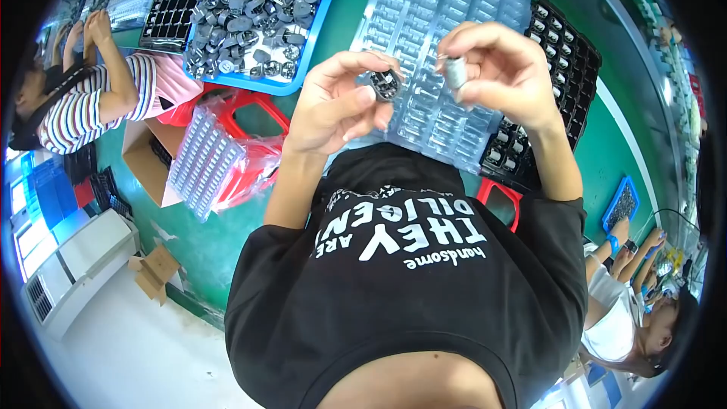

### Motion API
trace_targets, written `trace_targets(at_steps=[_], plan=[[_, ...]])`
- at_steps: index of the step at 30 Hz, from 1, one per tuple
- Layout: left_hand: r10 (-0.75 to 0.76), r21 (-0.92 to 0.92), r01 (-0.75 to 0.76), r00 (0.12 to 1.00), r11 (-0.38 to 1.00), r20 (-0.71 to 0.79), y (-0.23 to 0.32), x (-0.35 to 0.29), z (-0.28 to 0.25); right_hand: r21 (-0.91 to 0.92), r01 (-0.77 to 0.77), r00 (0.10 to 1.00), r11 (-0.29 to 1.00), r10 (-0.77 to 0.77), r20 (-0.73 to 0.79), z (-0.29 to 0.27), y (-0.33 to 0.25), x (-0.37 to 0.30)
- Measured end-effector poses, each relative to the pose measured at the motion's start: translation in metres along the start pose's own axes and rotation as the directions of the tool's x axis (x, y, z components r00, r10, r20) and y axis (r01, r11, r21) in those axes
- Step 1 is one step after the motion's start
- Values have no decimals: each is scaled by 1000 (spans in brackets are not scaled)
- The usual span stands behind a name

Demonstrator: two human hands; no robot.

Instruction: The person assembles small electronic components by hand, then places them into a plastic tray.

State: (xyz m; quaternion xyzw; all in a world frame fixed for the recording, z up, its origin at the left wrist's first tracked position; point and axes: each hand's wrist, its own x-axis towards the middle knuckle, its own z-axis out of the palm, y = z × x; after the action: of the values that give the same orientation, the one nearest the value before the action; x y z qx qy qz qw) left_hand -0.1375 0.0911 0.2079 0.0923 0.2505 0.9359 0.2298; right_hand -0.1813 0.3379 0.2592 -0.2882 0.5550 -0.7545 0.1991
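Note:
My left hand (327,106) is closed around a black round plastic housing (386,85), its hollow side with small metal parts facing up. In my right hand (511,72), thumb and fingers pinch a small silver-grey cylinder (456,73), with thin wire-like ends near its top. The two parts are held apart, at about the same height. Beneath both hands lies a clear plastic tray (424,0) with rows of pockets holding small silvery parts. A black tray (583,76) with similar grey cylinders sits partly under it, to the right.
At the left a blue bin (297,88) holds many dark round housings. Red stools (261,110) stand below, one bearing a wrapped stack of trays (204,159). A cardboard box (140,159) is on the floor. Other people (83,106) sit at both sides; a small blue tray (621,204) lies right.

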Motion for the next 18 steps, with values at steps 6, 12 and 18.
trace_targets(at_steps=[6,12,18], plan=[[119,423,-98,993,901,-24,6,-6,23,-766,387,908,514,-357,219,37,-18,0],[148,356,-174,984,918,99,2,-9,23,-780,573,777,250,-468,420,43,-13,0],[149,354,-171,985,919,87,-3,-12,27,-785,579,762,218,-486,427,45,-14,-4]])
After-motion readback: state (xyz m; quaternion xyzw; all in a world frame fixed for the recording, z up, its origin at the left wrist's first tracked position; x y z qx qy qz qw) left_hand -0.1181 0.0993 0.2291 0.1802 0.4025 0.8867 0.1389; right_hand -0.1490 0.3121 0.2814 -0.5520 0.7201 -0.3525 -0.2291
